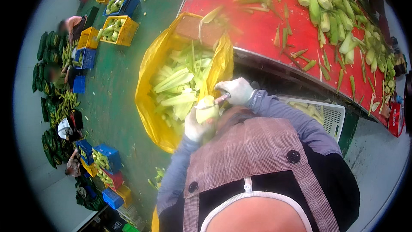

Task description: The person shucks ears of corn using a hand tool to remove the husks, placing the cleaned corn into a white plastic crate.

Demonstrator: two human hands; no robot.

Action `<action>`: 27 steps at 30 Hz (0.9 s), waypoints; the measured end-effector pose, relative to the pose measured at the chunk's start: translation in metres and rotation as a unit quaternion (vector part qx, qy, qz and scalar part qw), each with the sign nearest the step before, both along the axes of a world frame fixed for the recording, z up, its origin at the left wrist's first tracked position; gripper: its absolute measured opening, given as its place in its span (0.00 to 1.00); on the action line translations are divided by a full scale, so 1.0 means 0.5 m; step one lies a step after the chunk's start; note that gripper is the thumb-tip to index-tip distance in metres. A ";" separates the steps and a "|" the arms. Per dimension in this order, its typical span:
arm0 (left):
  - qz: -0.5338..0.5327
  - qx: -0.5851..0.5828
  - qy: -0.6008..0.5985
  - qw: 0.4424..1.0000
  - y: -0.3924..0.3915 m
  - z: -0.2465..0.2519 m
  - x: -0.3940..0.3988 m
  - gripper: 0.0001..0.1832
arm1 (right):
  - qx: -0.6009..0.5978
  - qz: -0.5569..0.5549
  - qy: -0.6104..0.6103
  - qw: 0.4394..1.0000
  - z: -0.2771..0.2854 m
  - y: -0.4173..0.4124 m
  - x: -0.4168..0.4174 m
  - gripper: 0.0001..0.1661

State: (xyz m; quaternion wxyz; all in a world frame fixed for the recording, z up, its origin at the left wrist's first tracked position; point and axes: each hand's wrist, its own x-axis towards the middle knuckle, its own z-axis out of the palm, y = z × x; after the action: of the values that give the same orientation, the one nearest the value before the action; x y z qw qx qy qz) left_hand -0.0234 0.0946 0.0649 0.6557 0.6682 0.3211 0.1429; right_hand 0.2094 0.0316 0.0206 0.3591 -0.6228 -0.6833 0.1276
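Observation:
My left hand [195, 125], in a white glove, grips a pale green ear of corn [206, 112] in front of my chest. One end of the ear points away from me, stripped to pale green. In my right hand [237, 91], also gloved, is a small hand tool [222, 98] with a reddish handle. It meets the ear near its tip; its working edge cannot be made out. Just beyond both hands, a yellow plastic bag [146, 87] stands wide open, holding many loose pale green corn husks [175, 82].
A red-topped table [257, 35] bears many ears of corn [334, 16] and husk scraps. Below its edge sits a white plastic basket [333, 119] of peeled corn. Across the green floor [128, 103], several people work among sacks and crates [130, 30] of corn.

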 end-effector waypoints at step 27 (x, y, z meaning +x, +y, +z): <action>0.250 -0.500 -0.221 0.799 0.186 0.044 0.146 0.44 | -0.267 -0.120 0.523 0.801 0.043 -0.026 0.043 0.27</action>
State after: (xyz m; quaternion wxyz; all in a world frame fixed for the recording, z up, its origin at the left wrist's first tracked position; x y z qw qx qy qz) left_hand 0.0498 0.1875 0.0867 0.8934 0.0947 0.3503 0.2649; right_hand 0.2311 0.0184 0.0422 0.4941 -0.6098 -0.2505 0.5667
